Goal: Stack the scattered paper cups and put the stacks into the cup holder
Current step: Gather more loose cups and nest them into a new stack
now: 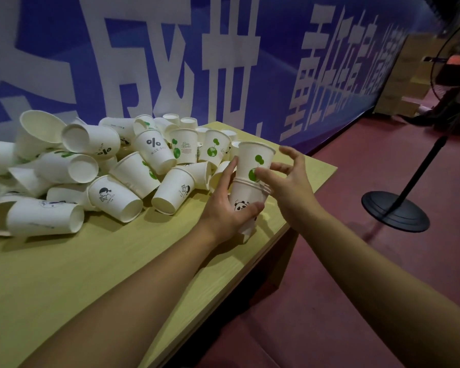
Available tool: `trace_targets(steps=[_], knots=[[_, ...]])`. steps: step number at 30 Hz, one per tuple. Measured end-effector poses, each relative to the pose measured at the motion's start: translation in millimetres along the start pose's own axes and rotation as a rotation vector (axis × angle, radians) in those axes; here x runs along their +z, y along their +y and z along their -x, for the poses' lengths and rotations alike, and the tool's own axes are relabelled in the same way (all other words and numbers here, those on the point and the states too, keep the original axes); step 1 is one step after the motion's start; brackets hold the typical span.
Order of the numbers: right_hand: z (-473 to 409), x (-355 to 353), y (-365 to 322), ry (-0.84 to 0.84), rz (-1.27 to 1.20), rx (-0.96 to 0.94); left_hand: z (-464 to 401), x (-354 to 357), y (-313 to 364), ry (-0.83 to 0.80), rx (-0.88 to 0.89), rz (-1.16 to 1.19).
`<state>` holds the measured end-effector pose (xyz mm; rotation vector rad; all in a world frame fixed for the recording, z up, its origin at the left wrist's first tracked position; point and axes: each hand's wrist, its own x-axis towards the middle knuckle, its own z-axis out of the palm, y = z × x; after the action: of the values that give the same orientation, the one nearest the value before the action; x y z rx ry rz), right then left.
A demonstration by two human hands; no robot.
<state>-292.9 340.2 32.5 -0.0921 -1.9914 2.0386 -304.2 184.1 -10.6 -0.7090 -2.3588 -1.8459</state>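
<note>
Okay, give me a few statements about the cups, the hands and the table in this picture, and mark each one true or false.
1. The left hand grips the stack of cups. True.
2. The top cup of the stack shows a panda. False: it shows a green sprout print; the panda is on a lower cup of the stack.
3. The right hand grips a single cup away from the stack. False: its fingers are spread and its thumb lies against the top cup.
4. A pile of loose cups lies on the table to the left of the stack. True.
5. The loose cups all stand upright. False: many lie on their sides.
</note>
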Motion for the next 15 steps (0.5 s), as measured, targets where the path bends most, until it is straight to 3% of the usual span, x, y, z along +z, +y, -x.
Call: trace_targets(steps=[8,12,15], knots=[[19,41,22,-0.178,0.131,-0.014,24,-53,-16,0.140,0.019,-0.160],[13,51,26,-0.144,0.187,-0.098,32,-66,-27,0.224,0.012,-0.149],[-8,48,24,-0.107,0.417,-0.232,36,-71,-30,0.286,0.029,-0.103]])
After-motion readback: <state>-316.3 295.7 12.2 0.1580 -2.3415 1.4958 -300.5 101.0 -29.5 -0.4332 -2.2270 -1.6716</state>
